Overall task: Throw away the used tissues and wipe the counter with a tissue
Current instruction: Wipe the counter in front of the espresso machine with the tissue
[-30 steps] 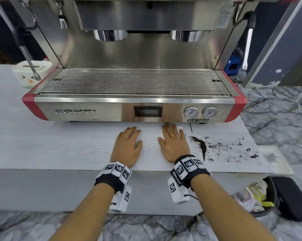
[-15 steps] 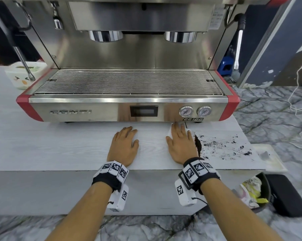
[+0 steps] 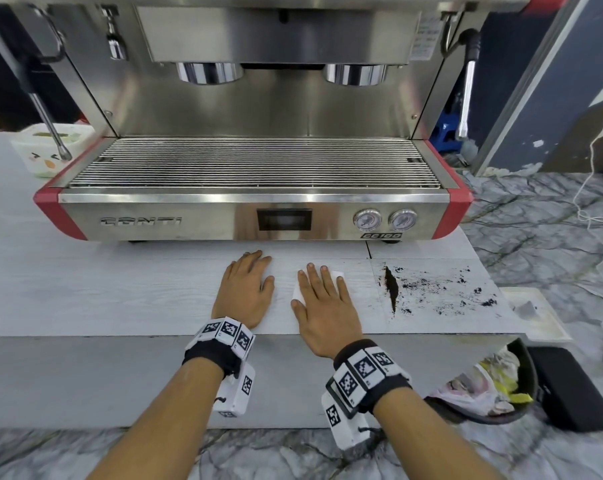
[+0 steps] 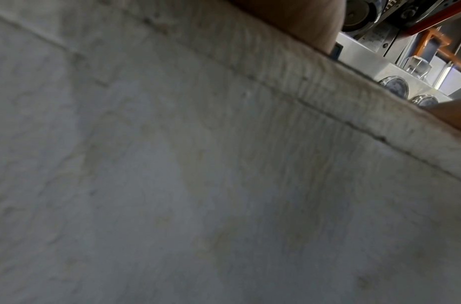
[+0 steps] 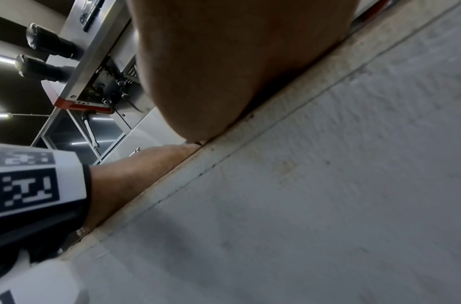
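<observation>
My right hand [image 3: 322,289] lies flat, fingers straight, pressing a white tissue [image 3: 297,292] onto the pale wooden counter [image 3: 85,289]; only the tissue's edges show around the fingers. A smeared line and scatter of dark coffee grounds [image 3: 392,285] lies just right of that hand, apart from it. Bare on the counter to the left rests my left hand [image 3: 251,271], flat too. Below the counter's right end stands a black bin [image 3: 527,368] holding crumpled tissues and wrappers [image 3: 466,393]. Both wrist views show only the counter's front face [image 4: 224,185] and the heel of my right hand [image 5: 224,61].
The espresso machine [image 3: 189,220] stands right behind both hands. A white box with a face print [image 3: 47,150] sits at the back left. A white tray [image 3: 542,323] lies off the counter's right end, and a black case [image 3: 570,386] lies beside the bin.
My right hand slid right up to the coffee grounds, then drew back left and nearer the front edge. The left hand has stayed flat in place.
</observation>
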Action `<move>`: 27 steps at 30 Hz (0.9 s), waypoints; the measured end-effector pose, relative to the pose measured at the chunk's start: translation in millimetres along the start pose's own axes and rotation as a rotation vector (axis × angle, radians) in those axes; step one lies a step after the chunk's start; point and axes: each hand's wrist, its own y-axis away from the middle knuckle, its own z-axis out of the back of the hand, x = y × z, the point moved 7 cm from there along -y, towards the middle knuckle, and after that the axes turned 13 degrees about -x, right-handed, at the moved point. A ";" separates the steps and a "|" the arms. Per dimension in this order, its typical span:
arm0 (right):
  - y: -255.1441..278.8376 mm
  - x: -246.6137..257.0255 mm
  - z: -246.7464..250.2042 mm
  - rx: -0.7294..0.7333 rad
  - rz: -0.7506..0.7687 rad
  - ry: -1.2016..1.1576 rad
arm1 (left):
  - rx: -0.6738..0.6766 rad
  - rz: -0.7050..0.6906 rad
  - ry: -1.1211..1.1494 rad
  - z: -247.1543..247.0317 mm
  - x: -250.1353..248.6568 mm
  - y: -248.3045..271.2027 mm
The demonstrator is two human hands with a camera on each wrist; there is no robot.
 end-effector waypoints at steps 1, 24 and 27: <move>0.9 -2.9 1.0 0.001 -0.008 -0.003 | 0.001 0.000 -0.003 0.0 0.1 0.3; 26.6 -122.8 40.6 0.021 -0.245 0.070 | -0.012 0.024 0.017 2.1 -0.6 1.6; 20.3 -111.7 47.0 -0.032 -0.241 0.036 | -0.020 0.022 0.024 2.2 -0.9 1.3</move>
